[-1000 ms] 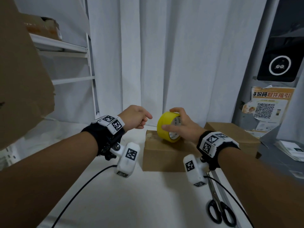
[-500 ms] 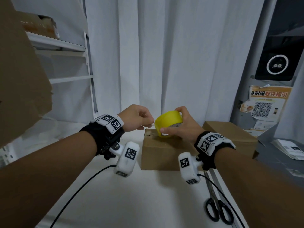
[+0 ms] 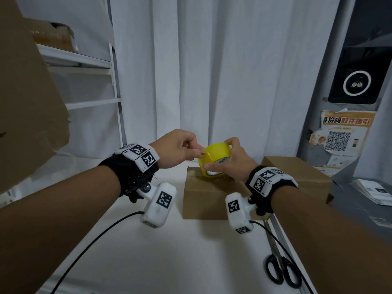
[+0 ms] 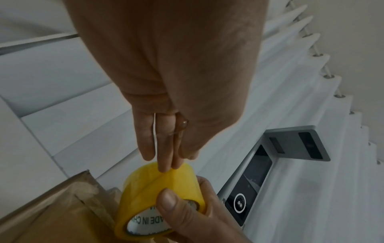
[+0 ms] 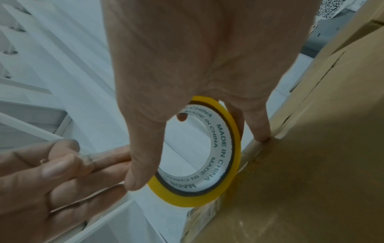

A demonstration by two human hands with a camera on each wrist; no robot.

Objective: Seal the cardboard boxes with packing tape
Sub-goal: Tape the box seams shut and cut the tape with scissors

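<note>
Gripping the yellow tape roll (image 3: 215, 159) just above the cardboard box (image 3: 212, 196), the right hand (image 3: 233, 161) steadies it while the left hand (image 3: 178, 148) pinches the free end — a weak pinch could let the strip snap back or fold onto itself.

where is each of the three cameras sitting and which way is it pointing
Head: worn on the head, facing forward and down at the cardboard box on the white table; both forearms, left hand and right hand show.
Left wrist: looks along the left hand, whose fingers pinch the tape end on the yellow tape roll.
Right wrist: looks along the right hand into the roll's core; left-hand fingers show at lower left.
Shared: all three show the roll and the box.
</note>
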